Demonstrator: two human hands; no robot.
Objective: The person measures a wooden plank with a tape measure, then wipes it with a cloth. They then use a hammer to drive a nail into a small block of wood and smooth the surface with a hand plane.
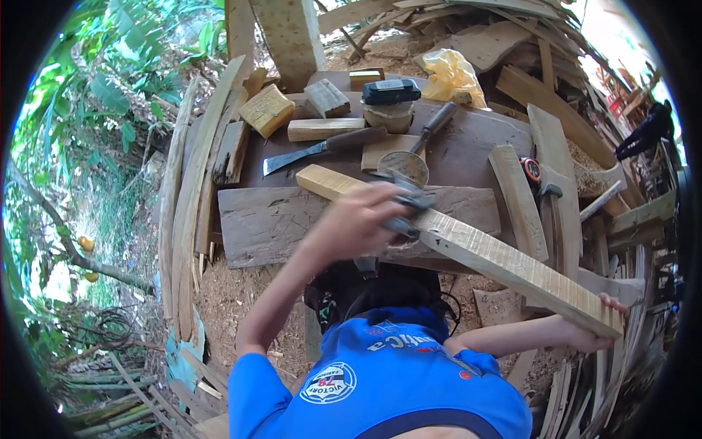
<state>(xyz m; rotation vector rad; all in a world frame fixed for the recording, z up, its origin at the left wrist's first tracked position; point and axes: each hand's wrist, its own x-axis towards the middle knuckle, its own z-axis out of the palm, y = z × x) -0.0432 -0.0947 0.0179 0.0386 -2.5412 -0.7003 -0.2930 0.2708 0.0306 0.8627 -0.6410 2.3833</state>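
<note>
A long squared wooden beam (504, 256) slants across in front of me, its far left end over a weathered grey plank (270, 219). My right hand (592, 331) is closed around the beam's near right end. On the beam's upper part, my left hand (363, 219) is closed on a dark grey metal tool (411, 205), which lies across the wood. Motion smears this hand, and it hides part of the tool, so its exact kind is unclear. Just beyond lie a round-headed tool with a dark handle (437, 126) and a wide flat chisel (325, 150).
On the brown worktop (475, 146) stand wood blocks (267, 110), a tub with a dark box (391, 91) on top, and a yellow plastic bag (453, 77). A tape measure (531, 170) and hammer (550, 192) lie right. Long boards (191, 197) edge the left; shavings cover the ground.
</note>
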